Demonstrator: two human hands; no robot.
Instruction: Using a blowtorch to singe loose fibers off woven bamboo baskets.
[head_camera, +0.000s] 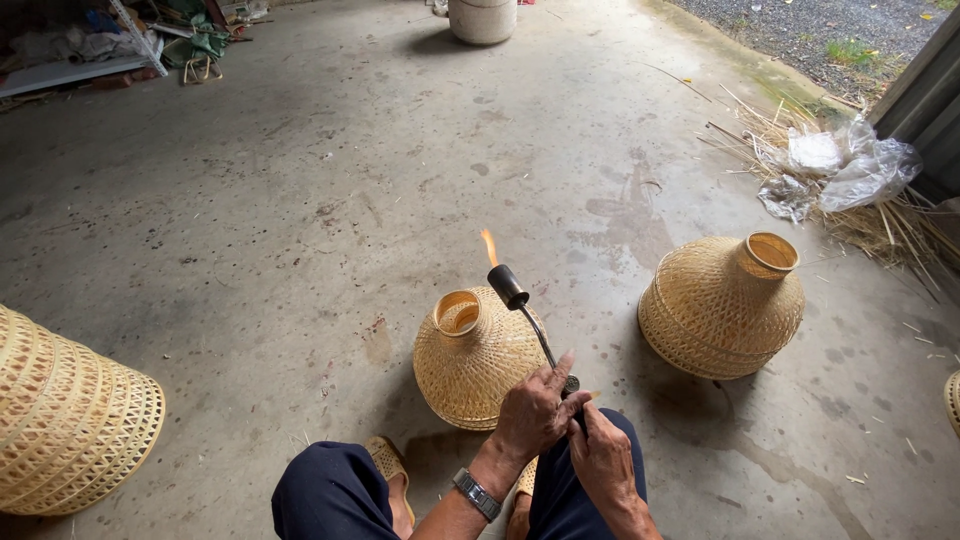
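My left hand (535, 410) and my right hand (603, 458) are both wrapped around the base of a gas torch (527, 318) held over my knees. Its black nozzle points up and away, with a small orange flame (489, 247) at the tip. Just beyond the torch lies a woven bamboo lampshade (470, 355) on the concrete, its round neck opening facing up and left. A watch sits on my left wrist. My dark trousers and woven sandals show at the bottom of the view.
A second woven lampshade (722, 305) stands to the right. A stack of larger woven shades (65, 425) lies at the left edge. Clear plastic (840, 170) and bamboo strips (900, 225) lie at the right; a white bucket (482, 20) stands far back.
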